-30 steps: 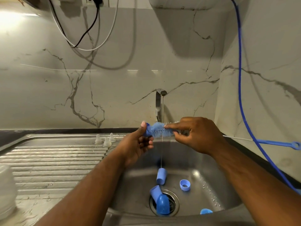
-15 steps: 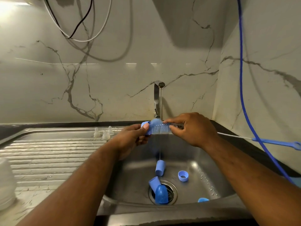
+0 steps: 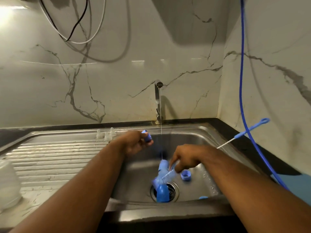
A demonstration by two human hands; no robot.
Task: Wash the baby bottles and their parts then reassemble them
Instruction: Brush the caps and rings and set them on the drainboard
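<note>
My left hand [image 3: 134, 142] holds a small blue bottle part [image 3: 146, 136] at the sink's back left rim. My right hand [image 3: 186, 157] grips a blue bottle brush [image 3: 168, 175] low in the sink basin [image 3: 198, 137], its bristles blurred above the drain [image 3: 171, 190]; the brush's long handle [image 3: 242, 133] sticks out to the right. Blue bottle parts lie in the basin: a tube-shaped piece [image 3: 162, 166], a dome cap [image 3: 162, 193] on the drain and a ring [image 3: 186, 175]. Three clear teats [image 3: 106, 134] stand on the drainboard. A thin stream of water runs from the tap [image 3: 158, 101].
The ribbed steel drainboard [image 3: 50, 158] lies to the left, with a clear upturned bottle [image 3: 8, 184] at its front left. A blue hose [image 3: 242, 81] hangs along the right wall. Cables [image 3: 75, 31] dangle at the top left. Another blue piece [image 3: 202, 197] peeks over the front rim.
My hands have parted. The right hand dropped into the basin with the brush, pulled out of the blue part. The left hand stayed near the rim holding that part.
</note>
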